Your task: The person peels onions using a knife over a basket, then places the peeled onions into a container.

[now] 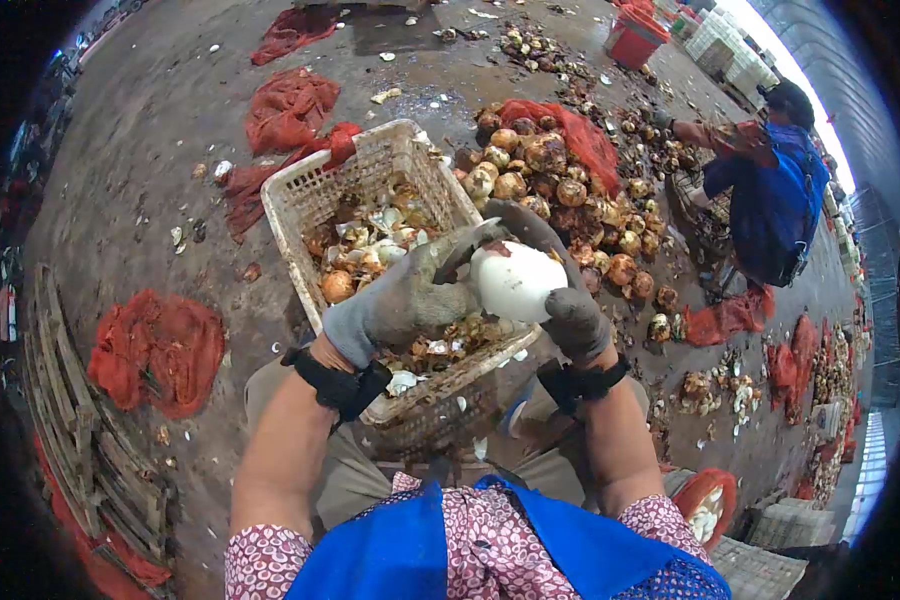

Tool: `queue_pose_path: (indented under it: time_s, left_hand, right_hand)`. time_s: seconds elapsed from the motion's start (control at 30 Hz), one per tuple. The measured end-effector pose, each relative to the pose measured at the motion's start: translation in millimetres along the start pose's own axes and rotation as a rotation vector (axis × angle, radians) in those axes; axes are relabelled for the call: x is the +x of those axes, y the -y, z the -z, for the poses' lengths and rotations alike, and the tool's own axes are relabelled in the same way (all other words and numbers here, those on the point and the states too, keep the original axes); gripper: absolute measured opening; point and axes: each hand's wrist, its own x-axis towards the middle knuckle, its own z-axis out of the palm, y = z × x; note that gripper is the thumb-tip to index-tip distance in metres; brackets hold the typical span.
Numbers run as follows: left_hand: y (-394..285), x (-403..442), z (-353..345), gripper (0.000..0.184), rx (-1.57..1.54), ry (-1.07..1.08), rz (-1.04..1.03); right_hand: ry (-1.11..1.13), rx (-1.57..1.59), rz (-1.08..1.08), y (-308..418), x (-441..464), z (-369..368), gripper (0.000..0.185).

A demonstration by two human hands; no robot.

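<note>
Both my hands wear dirty grey work gloves and black wrist bands. My right hand [576,312] is wrapped round the right side of a large white peeled onion [518,284], thumb low on it and fingers over the top. A small brown patch of skin shows near its upper edge. On the other side, my left hand [418,292] is closed with its fingers pressed against the onion; whether it also holds a small tool is hidden. Beneath my hands stands a whitish plastic crate [292,232], with onion skins and scraps [370,232] inside.
A heap of unpeeled onions [570,195] lies right of the crate, partly under a red mesh bag [582,140]. A person [775,200] in blue crouches beyond. Wooden slats [75,420] and another red net bag [160,350] lie left. A red bucket [635,38] stands far off.
</note>
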Motion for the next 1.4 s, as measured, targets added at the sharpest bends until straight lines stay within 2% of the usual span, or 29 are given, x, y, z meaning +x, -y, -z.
queue_pose_path:
  time_s: [0.03,0.07,0.1,0.17,0.2,0.23,0.3,0.33,0.37,0.43,0.5,0.57,0.6,0.63,0.7,0.77,0.83,0.87,0.9,0.97,1.03,1.1,1.13,1.17,1.23,1.27,1.3,1.37,1.4]
  left_hand:
    - [-3,2,1,0.055,-0.158,0.043,0.067]
    - [-4,2,1,0.057,-0.318,0.086,0.134]
    - [-3,1,2,0.057,-0.317,0.085,0.133]
    - [-8,-2,3,0.055,-0.011,-0.1,-0.007]
    - [-11,-3,-1,0.055,0.103,-0.179,0.034]
    - [-10,-2,-3,0.055,0.107,-0.174,0.034]
    - [-2,-2,-10,0.052,0.433,-0.238,0.127]
    - [-5,0,-21,0.037,0.243,-0.283,0.022]
    - [-4,2,-20,0.037,0.239,-0.272,0.025]
    - [-3,6,-15,0.047,0.283,-0.178,0.131]
    - [3,8,-17,0.046,0.371,-0.176,0.104]
    - [6,8,-25,0.045,0.534,-0.24,-0.045]
    - [29,4,-14,0.052,0.541,-0.164,-0.039]
    - [26,3,-12,0.052,0.541,-0.162,-0.035]
    - [18,3,-12,0.061,0.494,-0.021,-0.099]
    - [13,2,-19,0.064,0.469,-0.009,-0.035]
    - [14,0,-25,0.065,0.747,-0.061,-0.036]
    - [9,-1,-27,0.057,0.799,-0.101,-0.049]
    - [9,-1,-28,0.057,0.796,-0.101,-0.045]
    - [12,3,-29,0.046,0.674,-0.185,0.04]
    - [27,4,-22,0.039,0.696,-0.237,0.03]
    - [28,7,-18,0.037,0.463,-0.285,0.003]
    - [15,8,-23,0.032,0.31,-0.322,0.01]
    - [8,8,-25,0.032,0.309,-0.313,0.007]
    - [-1,9,-27,0.032,0.307,-0.398,0.095]
    - [5,10,-27,0.033,0.467,-0.456,0.018]
    - [10,10,-25,0.033,0.47,-0.452,0.016]
    - [19,12,-22,0.039,0.797,-0.391,0.031]
    - [24,12,-30,0.04,0.859,-0.405,0.013]
  right_hand:
    - [0.026,0.035,0.008,2,0,-2,0.107]
    - [0.024,-0.012,0.105,-10,7,9,0.1]
    - [0.026,-0.013,0.105,-8,8,16,0.1]
    - [-0.117,-0.057,-0.172,-1,6,23,0.085]
    - [-0.212,-0.045,-0.189,-3,4,20,0.068]
    - [-0.215,-0.042,-0.183,-8,4,18,0.068]
    - [-0.159,-0.05,-0.174,-22,-1,15,0.064]
    - [-0.187,-0.01,-0.206,-23,-3,15,0.064]
    - [-0.199,-0.008,-0.205,-24,-4,13,0.064]
    - [-0.293,-0.089,-0.111,-23,-4,7,0.063]
    - [-0.31,-0.154,-0.089,-20,-4,10,0.063]
    - [-0.355,-0.362,-0.125,-13,-4,7,0.066]
    - [-0.329,-0.476,-0.084,-22,-5,13,0.07]
    - [-0.33,-0.473,-0.087,-26,-7,14,0.07]
    - [-0.32,-0.496,-0.081,-32,-11,18,0.068]
    - [-0.317,-0.527,-0.038,-34,-13,23,0.065]
    - [-0.316,-0.745,-0.062,-33,-12,23,0.064]
    - [-0.339,-0.728,-0.007,-34,-14,19,0.064]
    - [-0.339,-0.728,-0.012,-33,-14,16,0.064]
    - [-0.374,-0.862,0.054,-27,-13,10,0.062]
    - [-0.367,-0.758,0.048,-28,-14,13,0.06]
    - [-0.35,-0.43,0.023,-22,-10,9,0.061]
    - [-0.268,-0.259,0.011,-20,-9,13,0.059]
    - [-0.276,-0.26,0.016,-22,-7,14,0.059]
    - [-0.344,-0.021,-0.101,-31,1,13,0.053]
    - [-0.414,0.03,-0.182,-33,3,9,0.045]
    - [-0.415,0.032,-0.177,-38,4,7,0.045]
    - [-0.45,0.028,-0.314,-57,5,10,0.041]
    - [-0.414,0.104,-0.271,-69,4,12,0.038]
